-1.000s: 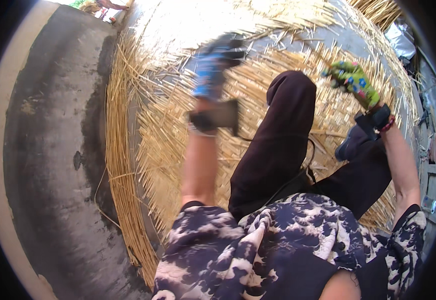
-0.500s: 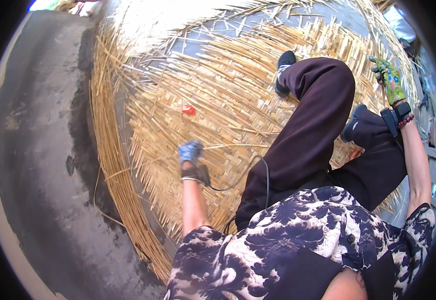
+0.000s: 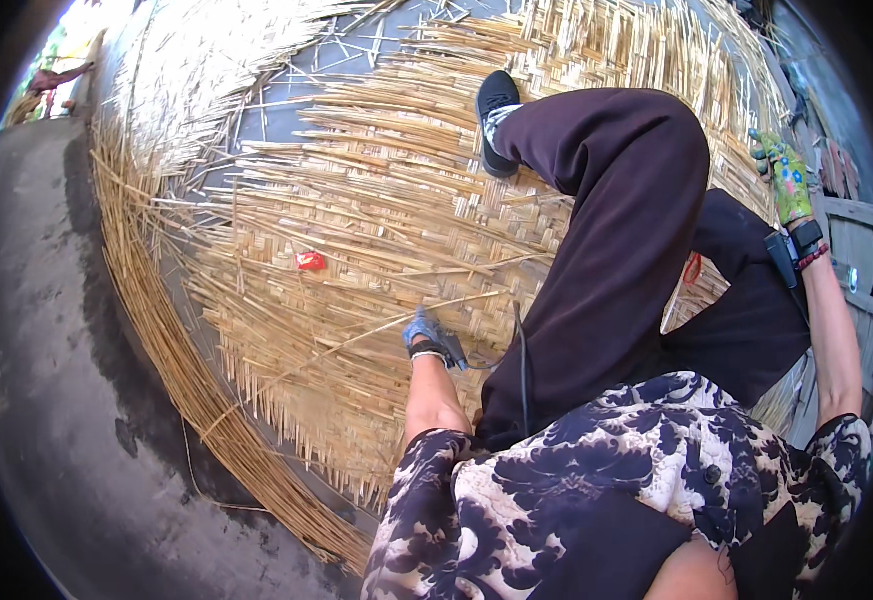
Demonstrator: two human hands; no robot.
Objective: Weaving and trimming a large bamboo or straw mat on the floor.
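Observation:
My left hand (image 3: 422, 328), in a blue glove, is over the woven mat (image 3: 356, 385) left of my bent leg. Its fingers are closed on a long, thin reed strip (image 3: 351, 343) that slants across the mat. Over by the mat's right edge is my right hand (image 3: 785, 178), in a green flowered glove, beyond my other knee. Its fingertips are apart and slightly bent, and I see nothing held in them. Loose reed ends fan out over the mat's left half.
A long bundle of reeds (image 3: 171, 345) lies along the mat's left edge, beside a dark concrete strip (image 3: 46, 400). A small red packet (image 3: 310, 260) lies on the mat. My shoe (image 3: 497, 120) rests on the weave. A black cable (image 3: 522, 350) hangs near my left wrist.
My left hand has moved right, closer to my leg, and the reed strip has shifted with it. The view has swung left. My right hand stays at the right side.

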